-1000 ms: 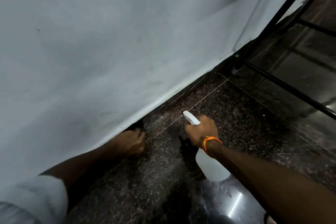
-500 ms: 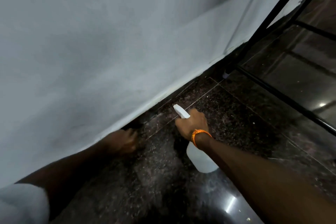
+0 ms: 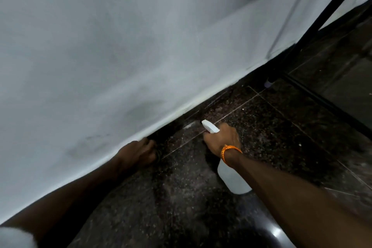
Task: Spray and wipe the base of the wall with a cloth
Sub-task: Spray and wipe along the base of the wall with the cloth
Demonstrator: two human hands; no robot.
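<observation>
Both hands grip: left hand (image 3: 136,153) a dark cloth (image 3: 158,154) at the wall base (image 3: 181,109), right hand (image 3: 223,139) the spray bottle (image 3: 234,180).

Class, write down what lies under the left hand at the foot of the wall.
Under the left hand only a dark bunched edge, probably the cloth, shows beyond it, against the speckled floor. The hand covers the rest.

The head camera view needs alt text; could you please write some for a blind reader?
A person's right hand grips a white spray bottle, nozzle aimed at the dark base of a pale wall, while the left hand rests against that base, its grasp lost in shadow. The floor is dark speckled stone; a black metal frame stands beyond.
</observation>
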